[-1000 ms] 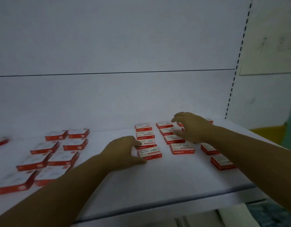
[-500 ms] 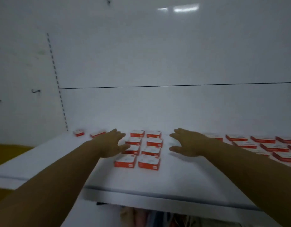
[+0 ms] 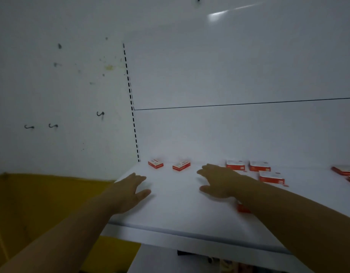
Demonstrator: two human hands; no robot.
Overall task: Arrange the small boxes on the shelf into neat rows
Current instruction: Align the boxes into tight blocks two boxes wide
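Two small red-and-white boxes lie askew at the back left of the white shelf [image 3: 170, 217]: one box [image 3: 155, 163] near the corner and a second box [image 3: 181, 165] beside it. My left hand [image 3: 128, 191] hovers flat and open over the shelf's left end, below them. My right hand [image 3: 217, 181] is open with fingers spread, just right of the second box. Behind my right arm sit more boxes [image 3: 235, 165] [image 3: 260, 166] [image 3: 271, 177] in a group, partly hidden by the arm. A red box edge [image 3: 242, 208] peeks from under my right forearm.
Further boxes [image 3: 344, 170] lie at the far right edge. A slotted upright [image 3: 130, 103] marks the shelf's left back corner. To the left is a white wall with small hooks [image 3: 100, 114] above a yellow surface [image 3: 42, 198]. The shelf's front edge [image 3: 190, 236] runs below my arms.
The view has swung left along the shelf. Both hands have moved left, off the neat block of boxes, toward the two askew boxes near the corner. Neither hand holds anything.
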